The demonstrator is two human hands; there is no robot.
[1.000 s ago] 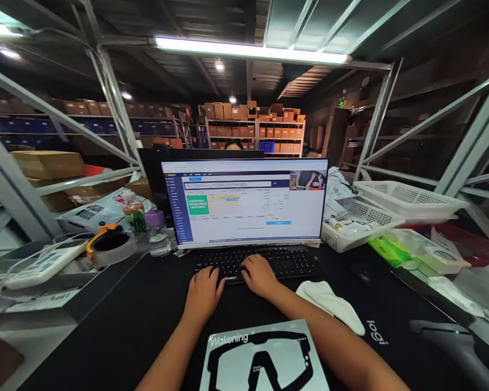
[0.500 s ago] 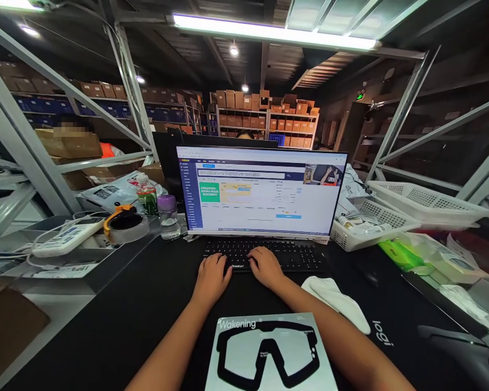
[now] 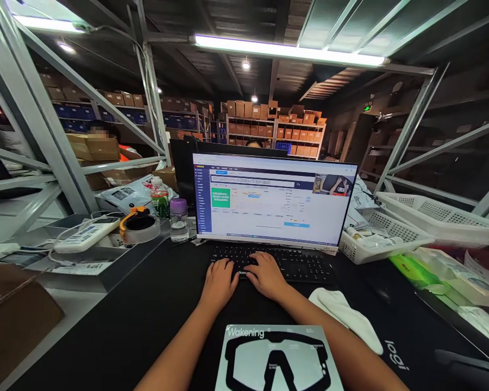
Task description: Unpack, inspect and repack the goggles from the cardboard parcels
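Note:
My left hand rests on the left part of a black keyboard, fingers apart and holding nothing. Beside it, my right hand lies over the middle of the keys, also open, its thumb stretched toward the left hand. Behind the keyboard stands a lit monitor with a web page and a small camera picture on it. Between my forearms, close to me, lies a white box printed "Wakening" with black goggles or glasses. A folded white cloth lies right of my right forearm.
On the left are a purple-capped bottle, a tape roll and an open cardboard box. White baskets, a green packet and a dark mouse are on the right. A person sits behind boxes at the left back.
The camera view has turned slightly left and up, so everything sits lower and further right. Both hands stay on the keyboard, with small finger shifts.

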